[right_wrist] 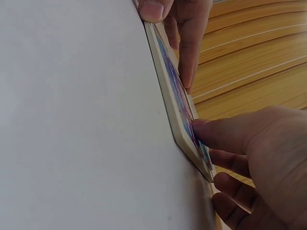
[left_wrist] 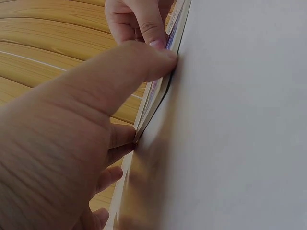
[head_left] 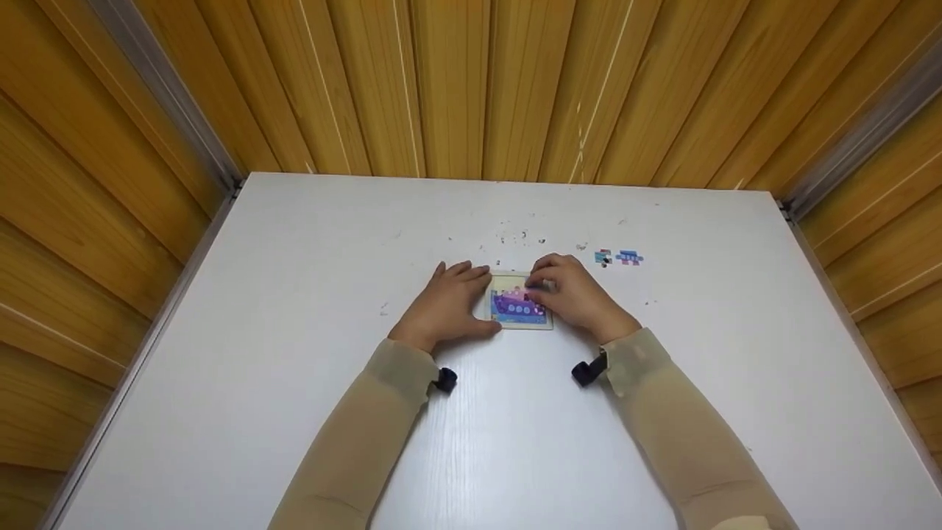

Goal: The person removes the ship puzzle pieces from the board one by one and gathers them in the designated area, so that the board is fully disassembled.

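A small jigsaw tray (head_left: 508, 279) with a pale border lies flat on the white table. Joined pieces in its lower part form a purple and blue picture (head_left: 518, 309); the upper part shows pale bare backing. My left hand (head_left: 446, 303) holds the tray's left side, thumb at the near corner and fingertips at the far one. Over the right side, my right hand (head_left: 578, 296) pinches a small purple puzzle piece, mostly hidden by the fingers. In the right wrist view, the right thumb (right_wrist: 218, 133) is down against the picture surface.
Two small loose groups of puzzle pieces lie beyond the right hand: a teal and red one (head_left: 603, 257) and a blue and pink one (head_left: 629, 258). Tiny dark specks mark the white table (head_left: 331, 243). Wood-look panels (head_left: 456, 88) stand behind and at both sides.
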Demonstrator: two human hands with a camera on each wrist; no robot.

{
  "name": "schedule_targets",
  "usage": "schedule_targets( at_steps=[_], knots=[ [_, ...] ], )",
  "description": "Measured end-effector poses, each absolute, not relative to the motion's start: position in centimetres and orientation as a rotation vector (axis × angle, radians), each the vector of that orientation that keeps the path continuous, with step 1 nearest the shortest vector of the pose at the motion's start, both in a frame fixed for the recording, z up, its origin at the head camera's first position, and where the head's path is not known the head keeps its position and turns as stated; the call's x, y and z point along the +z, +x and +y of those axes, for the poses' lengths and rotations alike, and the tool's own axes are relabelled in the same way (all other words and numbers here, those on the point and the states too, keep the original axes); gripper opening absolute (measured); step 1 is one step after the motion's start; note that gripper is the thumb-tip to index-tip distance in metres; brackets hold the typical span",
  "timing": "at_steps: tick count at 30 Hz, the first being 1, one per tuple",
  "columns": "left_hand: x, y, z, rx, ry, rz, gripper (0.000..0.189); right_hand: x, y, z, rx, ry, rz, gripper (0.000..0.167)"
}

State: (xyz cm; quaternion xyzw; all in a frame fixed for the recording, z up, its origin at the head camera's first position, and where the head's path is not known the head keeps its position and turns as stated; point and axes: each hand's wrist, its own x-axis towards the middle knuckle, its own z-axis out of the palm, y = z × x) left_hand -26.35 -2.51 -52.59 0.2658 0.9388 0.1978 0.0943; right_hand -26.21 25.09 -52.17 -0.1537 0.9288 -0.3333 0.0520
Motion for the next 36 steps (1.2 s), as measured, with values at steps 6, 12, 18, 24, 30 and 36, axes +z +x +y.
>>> schedule_targets(
  at_steps=[6,12,18,24,30,36],
  knots=[
    [-52.44,-26.41,-2.69,0.608,0.799,2.785,0.102,-52.1,-26.22,24.75,-1.021,-0.478,2.822,0.013],
    [-52.31,-26.58,-2.46,0.604,0.792,2.781,0.102,-51.88,-26.11,24.93,-1.01,-0.475,2.835,0.015],
    [-52.41,-26.42,-2.59,0.599,0.786,2.776,0.102,-52.2,-26.14,25.19,-1.009,-0.478,2.84,0.017],
    [-52.43,-26.34,-2.62,0.601,0.783,2.771,0.101,-52.14,-26.24,25.2,-1.019,-0.465,2.839,0.027],
    [-52.4,-26.35,-2.65,0.609,0.787,2.771,0.101,-51.98,-26.37,25.3,-0.992,-0.459,2.841,0.037],
    [-52.49,-26.39,-2.66,0.623,0.787,2.771,0.1,-52.04,-26.36,25.46,-0.984,-0.48,2.844,0.041]
  ],
)
